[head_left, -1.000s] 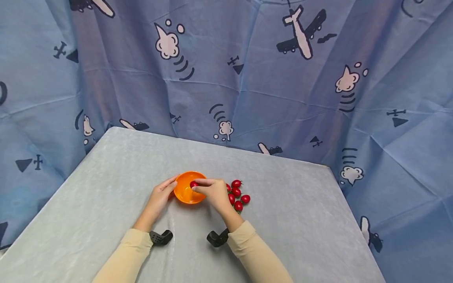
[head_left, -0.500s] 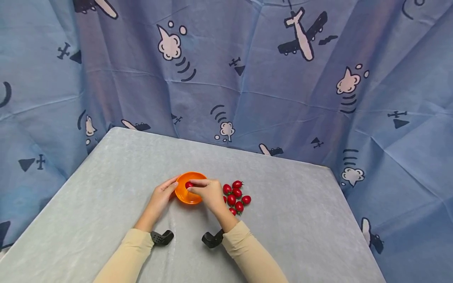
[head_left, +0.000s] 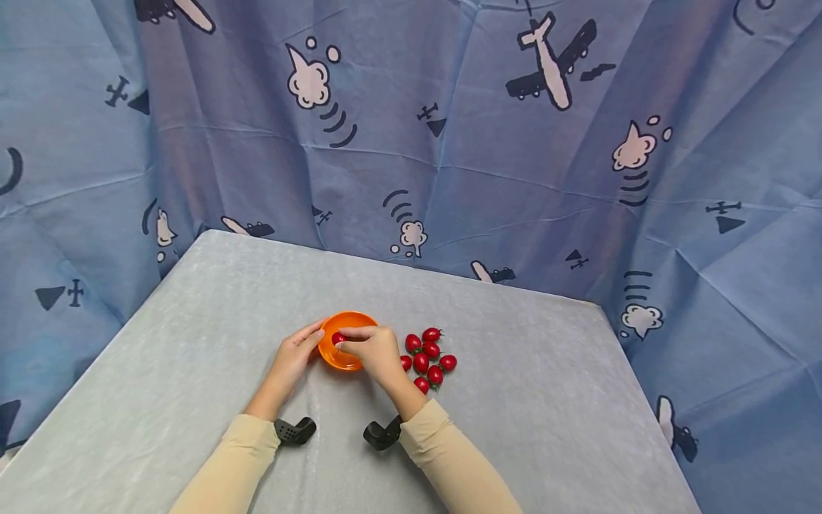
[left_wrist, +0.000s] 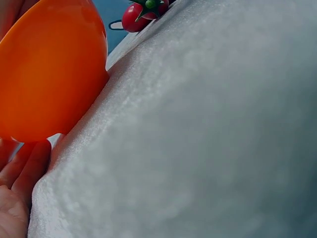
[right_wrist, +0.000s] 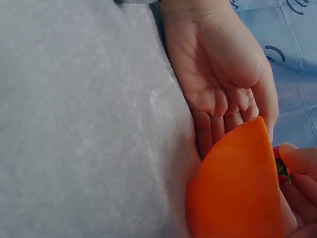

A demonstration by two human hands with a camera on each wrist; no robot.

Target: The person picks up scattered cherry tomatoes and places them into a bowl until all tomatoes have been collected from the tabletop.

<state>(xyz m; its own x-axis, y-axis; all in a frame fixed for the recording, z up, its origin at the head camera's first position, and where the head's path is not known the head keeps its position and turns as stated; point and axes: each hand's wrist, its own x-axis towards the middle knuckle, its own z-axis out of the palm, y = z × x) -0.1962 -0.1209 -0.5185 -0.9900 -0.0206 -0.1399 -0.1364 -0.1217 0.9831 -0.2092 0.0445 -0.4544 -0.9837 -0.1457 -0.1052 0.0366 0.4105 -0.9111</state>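
An orange bowl [head_left: 352, 319] stands on the table, its outer wall large in the left wrist view [left_wrist: 54, 74]. My left hand [head_left: 289, 363] holds it by the left side, thumb at the rim and fingers along the outside. Between thumb and fingers of my right hand [head_left: 380, 357], a red cherry tomato [head_left: 337, 338] is pinched inside the bowl. Its green stem end peeks past the rim in the right wrist view, with the tomato [right_wrist: 283, 169] partly hidden. Several more cherry tomatoes [head_left: 421, 363] lie in a loose group just right of the right hand.
A pale grey cloth covers the table [head_left: 546, 400]. Behind it hangs a blue curtain [head_left: 385, 107] with airplane prints. Black wrist devices [head_left: 295, 431] sit on both wrists, close to the tabletop.
My right hand has moved slightly left and deeper into the bowl with the pinched tomato. More of the loose tomatoes show beside it. The left hand stays on the bowl.
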